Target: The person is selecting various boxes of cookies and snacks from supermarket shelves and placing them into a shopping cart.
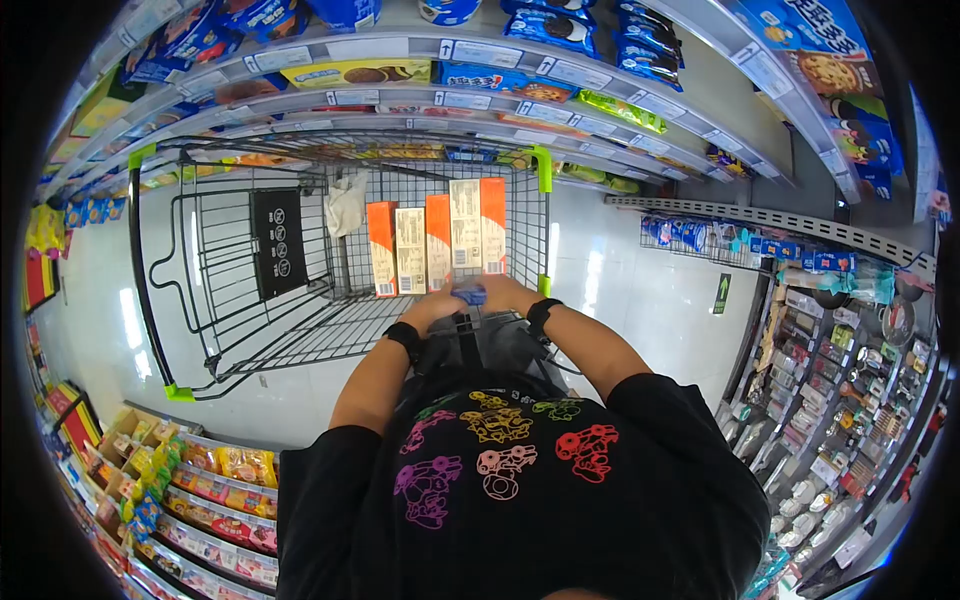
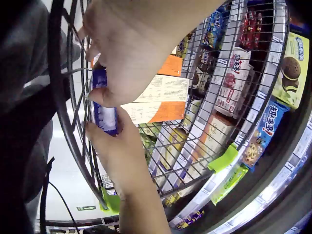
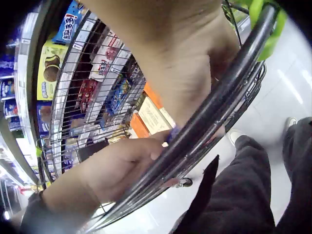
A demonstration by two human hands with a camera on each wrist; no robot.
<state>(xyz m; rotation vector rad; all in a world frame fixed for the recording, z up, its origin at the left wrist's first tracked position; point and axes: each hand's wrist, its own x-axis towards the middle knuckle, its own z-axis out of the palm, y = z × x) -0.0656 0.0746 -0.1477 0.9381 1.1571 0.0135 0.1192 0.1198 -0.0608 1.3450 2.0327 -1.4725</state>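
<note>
Both hands meet at the near side of a wire shopping cart (image 1: 350, 145). Between them is a small blue packet (image 2: 106, 117) with a whitish panel. My left hand (image 1: 428, 310) pinches one end, its thumb lying across the packet in the left wrist view. My right hand (image 1: 508, 292) grips the other end, thumb along the packet's edge. From the right wrist, the cart's dark rim (image 3: 219, 92) hides most of the packet and the right fingers. Just beyond the hands, several orange-and-cream boxes (image 1: 465, 225) stand upright inside the cart.
A crumpled whitish bag (image 1: 347, 205) and a black sign panel (image 1: 276, 243) are in the cart, left of the boxes. Snack shelves (image 1: 385, 48) run along the far side. Another snack rack (image 1: 215, 500) stands at lower left, hanging goods (image 1: 830, 400) at right.
</note>
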